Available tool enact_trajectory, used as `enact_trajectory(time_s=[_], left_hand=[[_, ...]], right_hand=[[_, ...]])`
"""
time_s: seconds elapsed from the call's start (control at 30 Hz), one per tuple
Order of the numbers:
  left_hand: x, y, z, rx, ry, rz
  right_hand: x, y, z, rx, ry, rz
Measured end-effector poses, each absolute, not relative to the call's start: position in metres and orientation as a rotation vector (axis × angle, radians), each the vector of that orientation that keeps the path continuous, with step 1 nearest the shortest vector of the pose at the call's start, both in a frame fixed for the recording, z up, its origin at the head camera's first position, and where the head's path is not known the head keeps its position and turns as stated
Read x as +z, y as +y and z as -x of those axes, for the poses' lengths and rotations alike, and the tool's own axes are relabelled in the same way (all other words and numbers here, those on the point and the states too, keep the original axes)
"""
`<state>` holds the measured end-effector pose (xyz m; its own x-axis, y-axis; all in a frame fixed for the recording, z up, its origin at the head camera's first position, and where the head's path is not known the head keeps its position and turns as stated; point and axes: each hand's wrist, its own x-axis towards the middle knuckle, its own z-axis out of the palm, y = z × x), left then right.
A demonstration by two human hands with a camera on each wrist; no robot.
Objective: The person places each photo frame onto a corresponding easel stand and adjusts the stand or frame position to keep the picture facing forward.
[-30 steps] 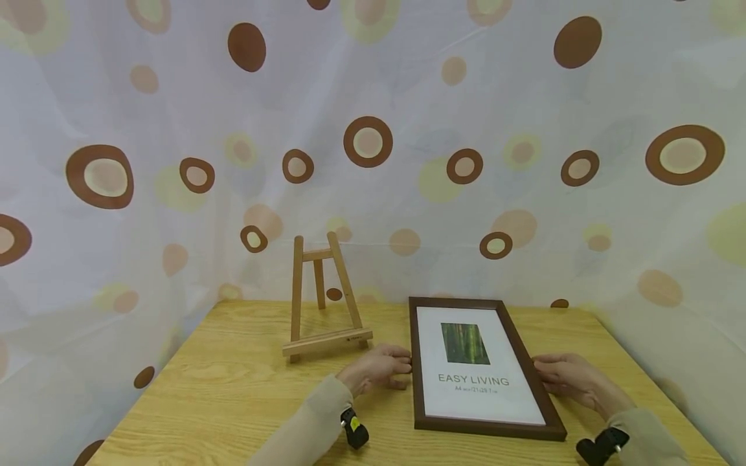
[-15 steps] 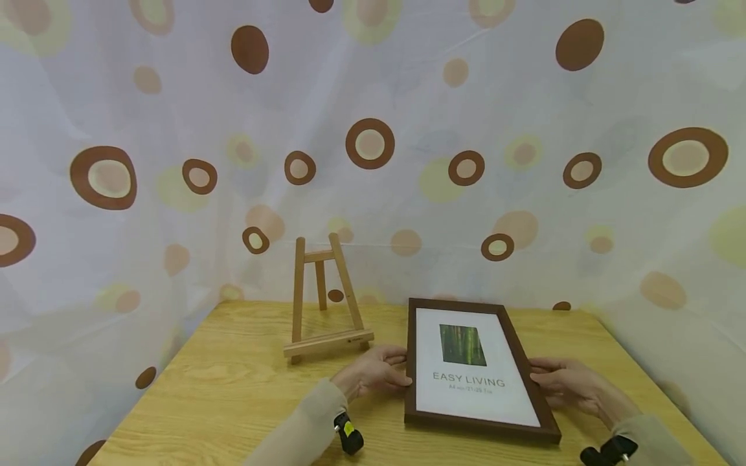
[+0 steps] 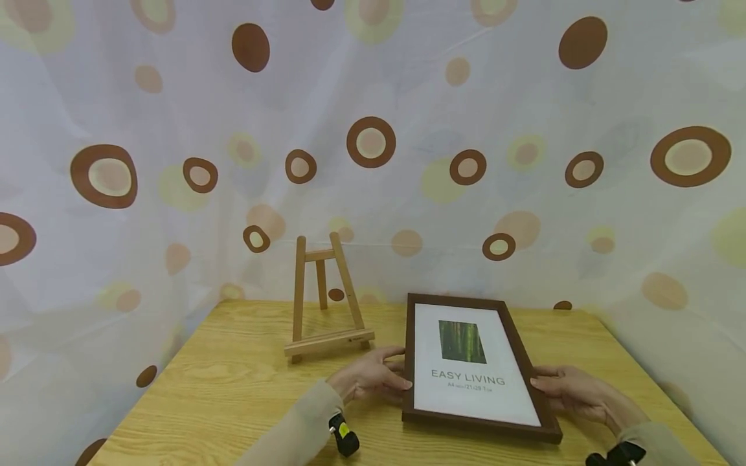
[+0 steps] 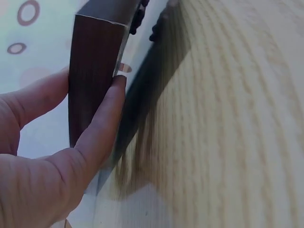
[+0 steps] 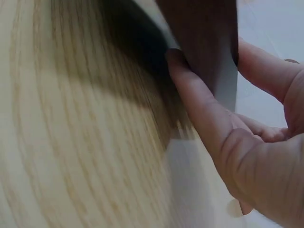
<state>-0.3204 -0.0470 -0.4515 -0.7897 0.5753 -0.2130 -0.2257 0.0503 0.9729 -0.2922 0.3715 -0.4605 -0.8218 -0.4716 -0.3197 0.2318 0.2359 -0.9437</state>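
A dark brown picture frame [image 3: 410, 362] with a white "EASY LIVING" insert and a small green forest picture is in the right half of the head view. My left hand [image 3: 373, 375] grips its left side, thumb at the top of the rim. On the opposite side, my right hand [image 3: 577, 391] holds the frame the same way. The left wrist view shows the frame's edge [image 4: 92, 76] between thumb and fingers, with a gap and a shadow between it and the tabletop. In the right wrist view the other edge [image 5: 204, 38] is likewise pinched above the wood.
A small wooden easel [image 3: 329, 340] stands to the left of the frame, toward the back of the light wood table [image 3: 233, 388]. Behind and at both sides hangs a pale curtain [image 3: 408, 77] patterned with brown and yellow circles.
The frame has risen slightly off the table and shifted a little left. Both hands have gone from touching its sides to gripping it, thumbs now over the rim. The easel stays put.
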Motion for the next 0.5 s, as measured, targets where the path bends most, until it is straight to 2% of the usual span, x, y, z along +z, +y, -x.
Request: enact_trajectory(time_s=[0.27, 0.5], left_hand=[[-0.449, -0.051, 0.321, 1.812, 1.76, -0.344], [-0.445, -0.06, 0.323, 1.8, 1.702, -0.454]], right_hand=[[-0.453, 0.366, 0.294, -1.698, 1.944, 0.272], [-0.445, 0.36, 0.297, -1.727, 1.99, 0.342]])
